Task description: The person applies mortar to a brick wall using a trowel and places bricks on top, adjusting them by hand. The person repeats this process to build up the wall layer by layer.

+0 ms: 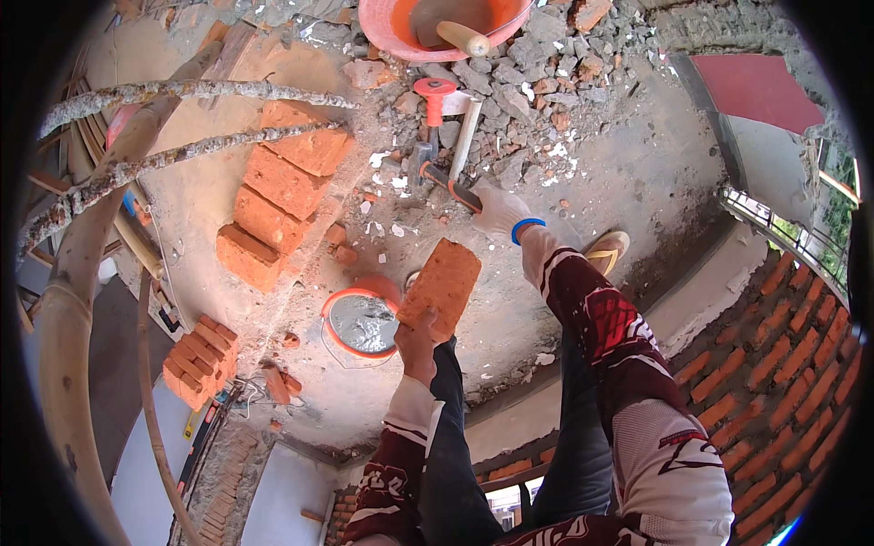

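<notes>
Far left first: rough mortar-crusted poles (182,91) cross the upper left corner, curved bamboo rails beside them. Below, a small brick pile (200,359) sits at the floor edge. Right of the poles, a stepped row of red bricks (278,196) lies on the dusty concrete floor (628,164). Next, an orange-rimmed bucket (361,323) with grey water stands just beside the left hand (417,346). Left hand bare, closed around the lower corner of a red brick (442,284), held up tilted above the floor, its edge overlapping the bucket rim in view. Top centre, orange basin (391,27) holding a wooden-handled tool, with grey rubble heap (519,82) below it and a red-capped chisel (435,98) lying in the debris. Right hand (499,214), white glove with blue cuff, gripping the handle of a hammer (437,175), head down near the rubble. Sandalled foot (608,247) just right of that hand. Far right, brick wall (783,364) and metal railing.
</notes>
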Motion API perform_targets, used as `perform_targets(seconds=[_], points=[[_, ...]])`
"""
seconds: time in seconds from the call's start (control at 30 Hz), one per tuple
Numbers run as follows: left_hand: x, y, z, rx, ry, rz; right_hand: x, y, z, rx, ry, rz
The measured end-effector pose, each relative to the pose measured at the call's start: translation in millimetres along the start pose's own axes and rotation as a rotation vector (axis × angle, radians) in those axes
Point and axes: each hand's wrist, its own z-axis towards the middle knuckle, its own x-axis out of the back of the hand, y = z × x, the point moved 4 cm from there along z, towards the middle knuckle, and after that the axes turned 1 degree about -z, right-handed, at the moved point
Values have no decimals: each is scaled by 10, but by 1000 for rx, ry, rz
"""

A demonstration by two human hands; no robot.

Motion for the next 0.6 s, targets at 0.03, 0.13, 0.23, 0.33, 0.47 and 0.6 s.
perform_targets(seconds=[0.03,0.13,0.23,0.33,0.47,0.6], points=[[-55,28,31,-9,8,-5,-105,21,-53,-35,-68,-15],[-73,124,182,-38,30,71,-160,2,-532,-183,-236,126],[-322,386,315,-86,-88,225,-159,335,-1263,-114,99,158],[-646,462,583,-59,-149,208,-124,552,-1758,-203,166,490],[-1310,481,942,-80,-365,362,280,574,-1908,-436,204,775],[-1906,463,1197,-12,-413,326,552,768,-1962,-336,400,441]])
